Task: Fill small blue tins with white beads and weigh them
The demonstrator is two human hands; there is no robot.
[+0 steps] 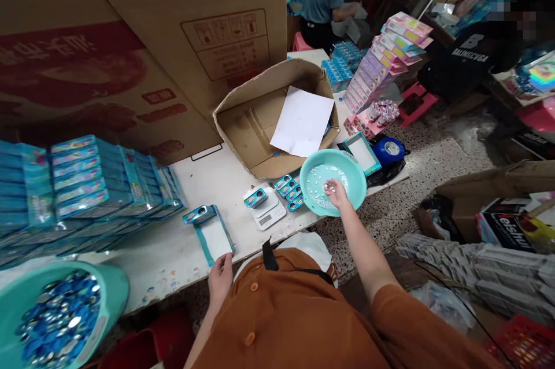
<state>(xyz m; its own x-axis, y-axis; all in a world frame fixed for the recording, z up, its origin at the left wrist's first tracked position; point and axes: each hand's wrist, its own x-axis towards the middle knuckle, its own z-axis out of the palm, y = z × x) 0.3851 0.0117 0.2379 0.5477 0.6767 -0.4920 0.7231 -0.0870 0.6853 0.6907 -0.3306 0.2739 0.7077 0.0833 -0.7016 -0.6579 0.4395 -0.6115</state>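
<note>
My right hand (pixel 336 192) is inside a teal plastic bowl (pixel 309 175), fingers curled round a few small white pieces (pixel 330 186). More of these pieces lie scattered on the bowl's bottom. My left hand (pixel 220 276) rests at the table's front edge, fingers loosely bent and slightly apart, at the near corner of a teal-edged white tray (pixel 217 240). A small blue box with a round hole (pixel 199 214) sits at the tray's far end. Another such box (pixel 255 198) stands on a white digital scale (pixel 269 214). Several more boxes (pixel 289 191) are grouped between scale and bowl.
Stacked blue packages (pixel 87 178) fill the left side. A teal tub (pixel 115 288) of blue and silver pieces stands front left. Behind the scale is an open cardboard box (pixel 243 126) with white paper (pixel 303 120). Blue tape (pixel 390 151) lies right. Two other people sit farther back.
</note>
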